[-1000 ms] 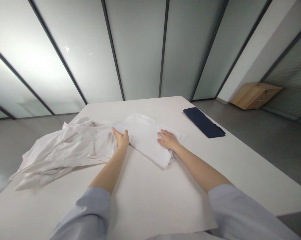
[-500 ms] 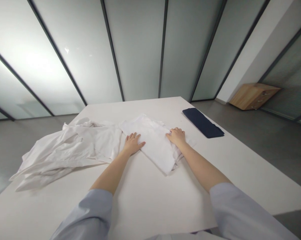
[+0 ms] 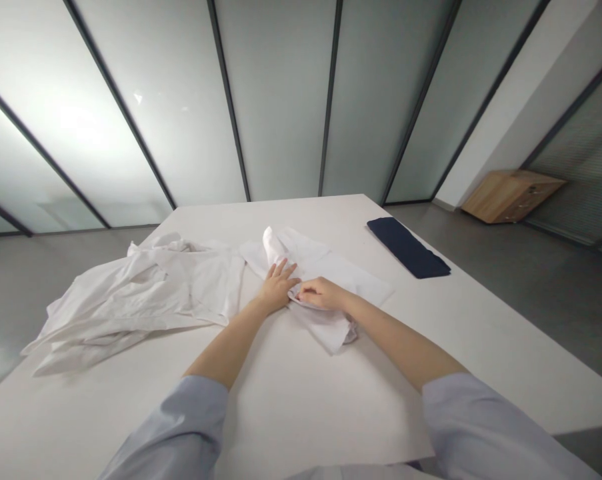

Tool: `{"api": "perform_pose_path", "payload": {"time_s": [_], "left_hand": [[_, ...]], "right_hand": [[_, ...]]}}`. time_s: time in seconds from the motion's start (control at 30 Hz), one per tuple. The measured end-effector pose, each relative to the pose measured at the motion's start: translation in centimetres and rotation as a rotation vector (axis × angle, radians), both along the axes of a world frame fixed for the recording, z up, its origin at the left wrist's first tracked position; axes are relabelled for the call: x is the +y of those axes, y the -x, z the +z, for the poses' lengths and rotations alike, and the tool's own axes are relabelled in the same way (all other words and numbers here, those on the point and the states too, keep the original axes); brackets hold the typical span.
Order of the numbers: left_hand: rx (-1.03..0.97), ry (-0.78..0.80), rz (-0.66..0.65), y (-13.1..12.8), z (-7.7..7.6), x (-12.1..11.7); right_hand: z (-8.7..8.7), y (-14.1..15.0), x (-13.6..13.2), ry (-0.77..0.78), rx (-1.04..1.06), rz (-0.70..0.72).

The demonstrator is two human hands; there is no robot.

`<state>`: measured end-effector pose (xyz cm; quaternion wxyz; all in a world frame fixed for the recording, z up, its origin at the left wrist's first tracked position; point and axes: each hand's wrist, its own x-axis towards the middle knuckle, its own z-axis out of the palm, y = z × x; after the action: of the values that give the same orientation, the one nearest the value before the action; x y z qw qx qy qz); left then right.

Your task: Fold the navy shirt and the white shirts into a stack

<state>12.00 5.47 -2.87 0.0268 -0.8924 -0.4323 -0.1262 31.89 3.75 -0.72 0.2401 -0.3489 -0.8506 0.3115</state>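
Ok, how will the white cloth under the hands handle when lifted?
The white cloth should droop, given its soft folds beside the left hand. It looks thin, so probably light. Folds bunched at the right hand may slip open.

Over the table, we observe a left sleeve and a right sleeve, both pale grey-blue, plain and loosely creased; left hand and right hand are bare. At the table's near edge, we note a pale garment front.
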Motion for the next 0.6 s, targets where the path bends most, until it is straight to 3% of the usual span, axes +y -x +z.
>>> {"api": "perform_pose_path", "payload": {"time_s": [0.1, 0.17, 0.27, 0.4, 0.5, 0.6], "left_hand": [[-0.034, 0.087, -0.026, 0.1, -0.1, 0.3], [-0.148, 0.107, -0.021, 0.2, 0.0, 0.5], [-0.369, 0.114, 0.062, 0.5, 0.2, 0.6], [-0.664, 0.054, 0.229, 1.4, 0.0, 0.9], [-0.921, 0.003, 0.382, 2.5, -0.4, 1.4], [-1.180, -0.040, 0.599, 3.7, -0.7, 2.2]], "right_hand": [[0.6, -2.3, 1.7, -0.003, 0.219, -0.222], [0.5, -4.3, 3.1, -0.027, 0.244, -0.353], [-0.3, -6.1, 4.3, 0.016, 0.098, -0.463], [-1.6, -6.2, 4.4, 0.084, -0.163, -0.472], [-1.5, -6.3, 4.6, 0.068, -0.285, -0.501], [-1.0, -7.4, 4.9, 0.037, -0.425, -0.661]]}}
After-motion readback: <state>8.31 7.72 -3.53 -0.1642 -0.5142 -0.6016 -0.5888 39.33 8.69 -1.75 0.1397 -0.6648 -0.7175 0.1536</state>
